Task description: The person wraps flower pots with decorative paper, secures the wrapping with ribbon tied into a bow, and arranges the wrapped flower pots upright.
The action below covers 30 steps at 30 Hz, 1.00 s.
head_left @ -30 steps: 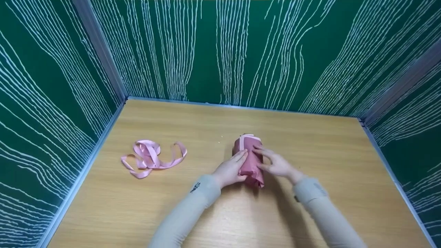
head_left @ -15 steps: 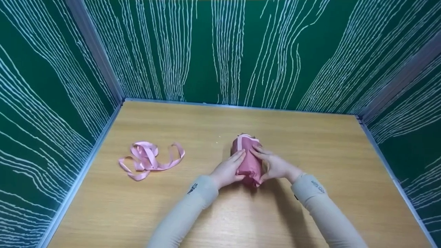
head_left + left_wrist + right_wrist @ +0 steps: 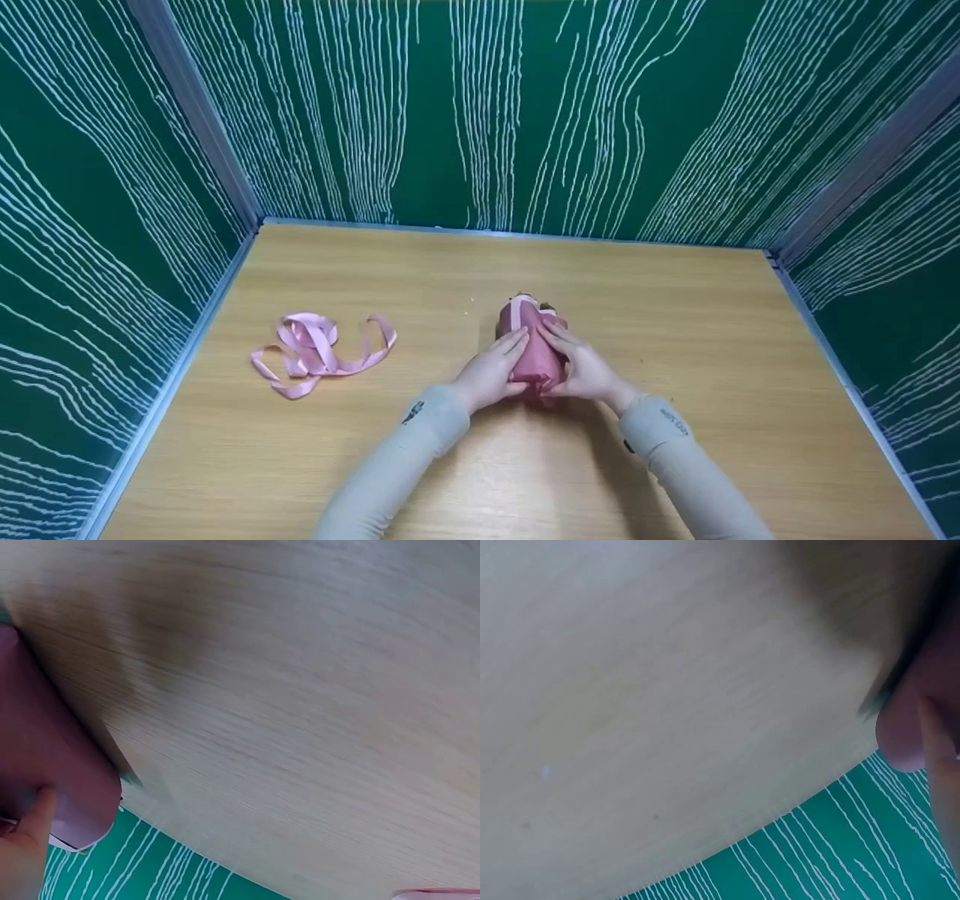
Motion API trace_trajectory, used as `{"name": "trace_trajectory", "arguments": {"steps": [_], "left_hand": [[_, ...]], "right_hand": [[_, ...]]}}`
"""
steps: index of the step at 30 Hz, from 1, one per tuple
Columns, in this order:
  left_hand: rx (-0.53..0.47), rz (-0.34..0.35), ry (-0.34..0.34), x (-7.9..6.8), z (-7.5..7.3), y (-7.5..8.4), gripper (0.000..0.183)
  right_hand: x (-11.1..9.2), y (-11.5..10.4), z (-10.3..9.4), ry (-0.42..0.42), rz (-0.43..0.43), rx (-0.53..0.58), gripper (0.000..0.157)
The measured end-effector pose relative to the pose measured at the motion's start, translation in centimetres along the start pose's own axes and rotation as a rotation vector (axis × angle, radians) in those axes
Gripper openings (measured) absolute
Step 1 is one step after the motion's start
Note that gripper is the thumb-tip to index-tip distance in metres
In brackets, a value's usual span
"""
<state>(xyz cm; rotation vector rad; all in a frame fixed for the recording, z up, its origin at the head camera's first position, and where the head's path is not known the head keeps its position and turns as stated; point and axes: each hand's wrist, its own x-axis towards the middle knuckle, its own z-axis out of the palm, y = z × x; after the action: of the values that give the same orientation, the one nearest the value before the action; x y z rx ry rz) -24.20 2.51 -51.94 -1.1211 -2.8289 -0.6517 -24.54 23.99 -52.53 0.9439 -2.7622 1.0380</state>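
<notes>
A roughly cylindrical bundle in dusty-pink wrapping paper [image 3: 535, 361], with a pale edge strip along it, is at mid-table in the head view. My left hand [image 3: 489, 375] grips its left side, fingers on top and thumb at the near end. From the right, my right hand [image 3: 591, 373] holds it the same way, fingertips close to the left ones. Small dark bits show at the far end; the contents are hidden. In the left wrist view a finger lies on the pink paper [image 3: 52, 742]; in the right wrist view another lies along the paper [image 3: 904, 731].
A loose tangle of shiny pink ribbon [image 3: 322, 350] lies on the wooden table [image 3: 405, 270] to the left. Tiny pale specks [image 3: 471, 301] dot the wood beyond the bundle. Green panels with white wavy lines [image 3: 427, 120] stand along the back and both sides.
My right hand has moved inward and closed its hold, its thumb now at the bundle's near end. The paper's far edge has shifted, showing dark bits there. The head view has drifted slightly.
</notes>
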Motion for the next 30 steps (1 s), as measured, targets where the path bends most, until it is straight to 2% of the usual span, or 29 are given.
{"name": "trace_trajectory", "arguments": {"steps": [8,14,22,26,30], "left_hand": [[-0.041,0.007,-0.001,0.2,0.0,-0.4,0.082],[-0.048,0.017,0.015,0.1,-0.6,-0.2,0.083],[-0.028,0.014,0.024,-1.3,-1.1,0.4,0.084],[0.013,0.022,0.049,-2.5,-1.1,0.8,0.084],[0.047,0.03,0.068,-3.8,-0.9,1.2,0.085]], "right_hand": [[-0.2,-0.3,0.2,0.017,-0.007,0.019,0.097],[-0.5,-0.5,0.3,-0.001,0.029,0.027,0.097],[-1.1,-1.6,0.9,0.004,-0.002,0.03,0.099],[-1.6,-2.0,1.8,0.043,-0.073,-0.062,0.104],[-2.0,-2.6,2.8,0.084,-0.209,-0.139,0.107]]}}
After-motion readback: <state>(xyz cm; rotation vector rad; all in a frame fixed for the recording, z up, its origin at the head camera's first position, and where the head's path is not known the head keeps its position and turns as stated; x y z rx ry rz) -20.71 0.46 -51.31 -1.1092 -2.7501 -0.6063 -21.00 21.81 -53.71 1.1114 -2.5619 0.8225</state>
